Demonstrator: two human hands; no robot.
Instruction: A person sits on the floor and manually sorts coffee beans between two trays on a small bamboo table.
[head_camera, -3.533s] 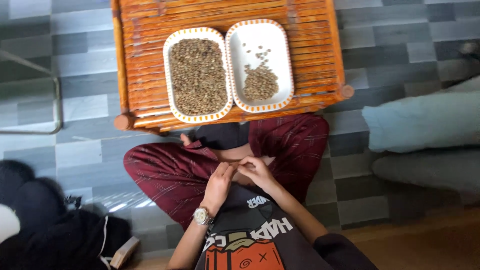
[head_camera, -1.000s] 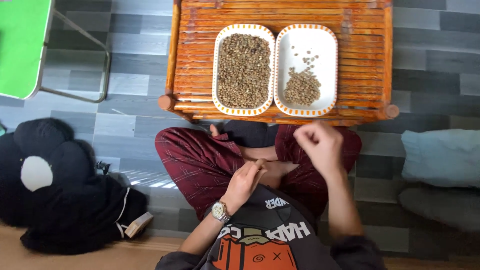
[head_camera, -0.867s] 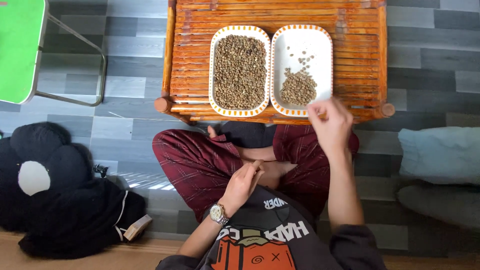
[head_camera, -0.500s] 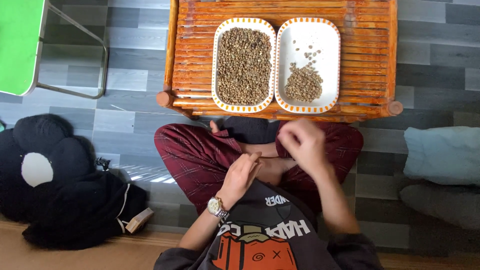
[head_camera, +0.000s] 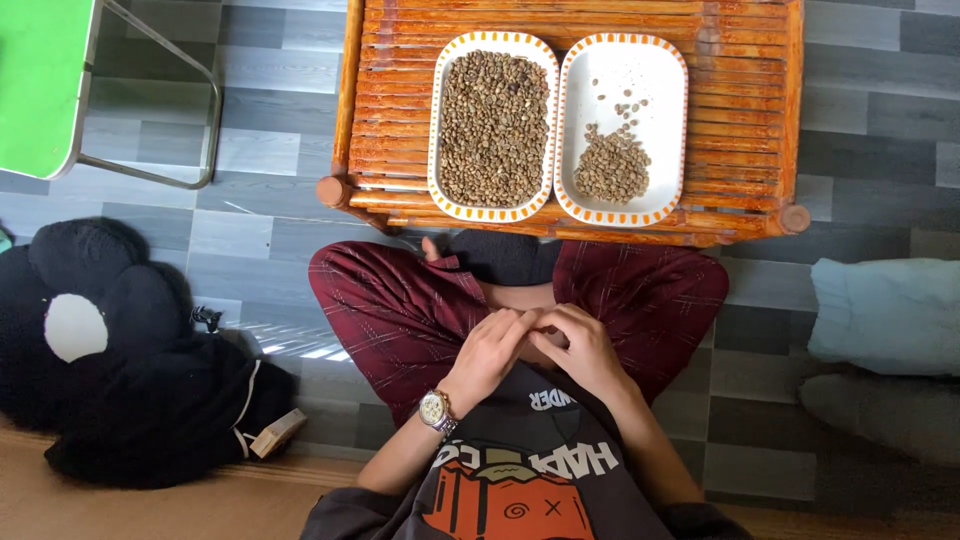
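Observation:
I sit cross-legged in dark red checked trousers in front of a low bamboo table (head_camera: 730, 110). On it stand two white oblong dishes with orange rims. The left dish (head_camera: 438, 120) is full of small brownish-green beans. The right dish (head_camera: 660, 70) holds a small pile of beans and a few loose ones. Both hands rest in my lap, below the table's near edge. My left hand (head_camera: 488, 350), a watch on its wrist, is curled with its fingers bent. My right hand (head_camera: 585, 348) touches its fingertips. Whatever lies between the fingers is hidden.
A green-topped table with a metal frame (head_camera: 45, 90) stands at the upper left. A black soft toy with a white patch (head_camera: 130, 390) lies on the floor to my left. A pale blue cushion (head_camera: 885, 310) lies to my right. The floor is grey planks.
About a second ago my right hand was raised to the near edge of the right dish. It has come back down to my lap and met my left hand, which stayed there.

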